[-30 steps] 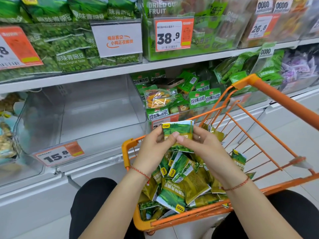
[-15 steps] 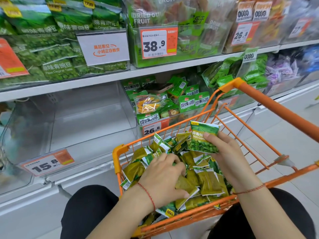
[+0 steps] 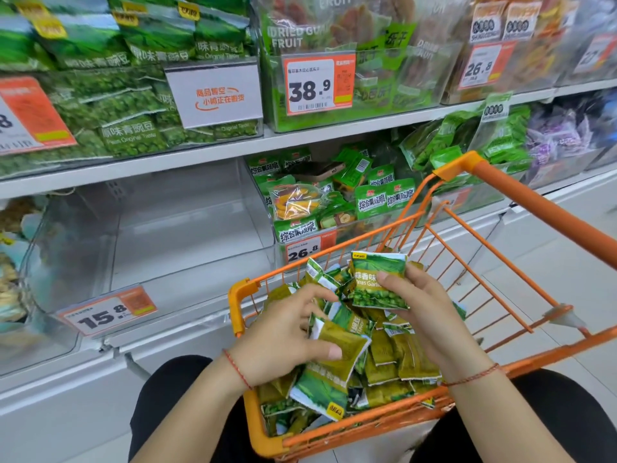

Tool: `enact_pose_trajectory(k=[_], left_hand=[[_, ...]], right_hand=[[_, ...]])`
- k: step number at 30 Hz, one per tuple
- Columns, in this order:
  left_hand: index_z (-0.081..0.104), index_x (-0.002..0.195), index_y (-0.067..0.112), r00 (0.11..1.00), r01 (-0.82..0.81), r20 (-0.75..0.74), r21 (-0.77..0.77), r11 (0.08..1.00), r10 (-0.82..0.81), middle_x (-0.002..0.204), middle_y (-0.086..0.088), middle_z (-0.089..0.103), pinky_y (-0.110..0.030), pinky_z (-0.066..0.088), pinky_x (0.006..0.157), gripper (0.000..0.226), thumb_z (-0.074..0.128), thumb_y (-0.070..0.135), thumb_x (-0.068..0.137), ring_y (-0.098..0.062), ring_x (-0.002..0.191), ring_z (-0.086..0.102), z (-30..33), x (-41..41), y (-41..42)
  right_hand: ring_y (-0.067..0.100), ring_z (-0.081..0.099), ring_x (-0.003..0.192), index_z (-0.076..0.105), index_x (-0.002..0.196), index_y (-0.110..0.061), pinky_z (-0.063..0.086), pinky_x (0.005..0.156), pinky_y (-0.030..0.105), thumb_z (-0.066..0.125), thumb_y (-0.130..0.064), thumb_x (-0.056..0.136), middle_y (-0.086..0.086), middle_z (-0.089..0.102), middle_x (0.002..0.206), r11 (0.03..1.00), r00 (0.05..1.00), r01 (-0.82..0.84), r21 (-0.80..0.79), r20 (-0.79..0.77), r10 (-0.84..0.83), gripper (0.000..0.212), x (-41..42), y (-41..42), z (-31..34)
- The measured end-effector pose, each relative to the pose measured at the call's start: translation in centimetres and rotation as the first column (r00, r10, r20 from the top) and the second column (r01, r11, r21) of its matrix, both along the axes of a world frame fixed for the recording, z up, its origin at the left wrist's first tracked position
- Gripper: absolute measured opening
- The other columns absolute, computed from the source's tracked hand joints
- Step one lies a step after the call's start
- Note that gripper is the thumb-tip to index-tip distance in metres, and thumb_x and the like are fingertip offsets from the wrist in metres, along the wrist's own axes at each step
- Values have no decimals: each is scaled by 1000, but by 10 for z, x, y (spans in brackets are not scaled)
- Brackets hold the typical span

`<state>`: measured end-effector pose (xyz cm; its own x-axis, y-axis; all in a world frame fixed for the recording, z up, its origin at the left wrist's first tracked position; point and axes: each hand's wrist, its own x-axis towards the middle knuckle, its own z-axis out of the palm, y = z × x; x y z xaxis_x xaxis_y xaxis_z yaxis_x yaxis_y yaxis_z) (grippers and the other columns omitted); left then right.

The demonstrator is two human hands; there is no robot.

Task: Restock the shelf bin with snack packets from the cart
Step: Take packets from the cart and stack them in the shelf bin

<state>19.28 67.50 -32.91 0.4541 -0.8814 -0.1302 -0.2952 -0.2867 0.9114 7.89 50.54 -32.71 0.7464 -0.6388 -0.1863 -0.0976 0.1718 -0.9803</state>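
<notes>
Head view, right hand (image 3: 430, 315) gripping upright packet (image 3: 379, 282)

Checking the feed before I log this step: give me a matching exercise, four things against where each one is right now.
1. garlic pea packet
2. olive packet
3. clear bin
4. 26.8 tag

A. under the left hand's thumb
B. on the shelf, behind the 15.8 tag
C. held up in the right hand
D. just beyond the cart's far rim

Pairs: 1-C, 2-A, 3-B, 4-D
</notes>
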Motion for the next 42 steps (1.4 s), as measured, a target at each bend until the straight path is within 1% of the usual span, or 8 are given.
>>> enact_pose_trajectory(k=[9, 10, 12, 18, 27, 34, 36, 42], left_hand=[[65, 90, 34, 653, -334, 364, -649, 684, 664, 94, 18, 61, -14, 47, 81, 17, 72, 28, 75, 4, 95, 58, 18, -3, -21], [67, 92, 31, 666, -311, 378, -643, 700, 643, 97, 19, 60, -22, 48, 88, 16, 71, 27, 77, 4, 100, 57, 12, -6, -24], [70, 98, 30, 728, -289, 367, -602, 745, 579, 105, 22, 60, -31, 43, 101, 18, 66, 34, 81, 3, 114, 52, 5, -12, -25], [59, 109, 41, 804, -452, 87, -552, 701, 588, 100, 21, 65, -18, 44, 94, 29, 67, 28, 84, 5, 109, 55, 8, -14, -18], [56, 102, 42, 827, -551, -84, -321, 770, 557, 105, 24, 60, -2, 43, 71, 39, 78, 27, 74, 8, 98, 55, 13, -3, -16], [63, 101, 31, 899, -438, -117, -175, 882, 423, 103, 2, 66, -31, 52, 85, 31, 78, 28, 74, -12, 97, 61, 10, 5, -13], [61, 111, 19, 851, -470, -360, -196, 861, 383, 108, -5, 67, -26, 51, 69, 44, 80, 23, 72, -17, 90, 63, 14, 9, -10], [64, 93, 14, 577, -668, -732, -170, 724, 361, 88, 3, 67, -25, 54, 58, 7, 63, 17, 86, -17, 75, 60, 19, 29, 3]], right_hand=[[6, 50, 116, 20, 150, -14, 59, 69, 28, 65, -22, 85, 6, 32, 148, 980, 996, -40, 197, 92, 22, 79, 24, 33, -4], [4, 53, 109, 23, 149, -14, 59, 68, 29, 65, -21, 85, 3, -1, 137, 970, 990, -69, 232, 133, 38, 77, 26, 37, -5], [3, 59, 102, 31, 145, -12, 56, 68, 29, 62, -15, 88, 0, 44, 120, 952, 984, -97, 290, 169, 49, 65, 29, 42, -6], [7, 61, 95, 55, 113, -13, 56, 70, 32, 55, -4, 91, 5, 59, 110, 901, 976, -96, 423, 218, 2, 24, 28, 40, -9], [18, 43, 127, 38, 142, -14, 57, 68, 30, 64, -31, 81, 0, 51, 133, 920, 979, -41, 390, 201, -42, 69, 29, 38, -8], [2, 57, 114, 44, 135, -23, 55, 73, 22, 85, -24, 66, 4, 48, 136, 965, 988, -129, 227, 111, 106, 80, 23, 43, -10], [16, 54, 123, 27, 148, -16, 56, 83, 28, 90, -30, 58, 13, 31, 151, 958, 991, -114, 265, 101, 90, 111, 23, 41, -9], [10, 60, 104, 9, 152, -14, 57, 82, 27, 67, -4, 82, 7, 23, 153, 932, 985, -31, 361, 169, -32, 92, 24, 38, -4]])
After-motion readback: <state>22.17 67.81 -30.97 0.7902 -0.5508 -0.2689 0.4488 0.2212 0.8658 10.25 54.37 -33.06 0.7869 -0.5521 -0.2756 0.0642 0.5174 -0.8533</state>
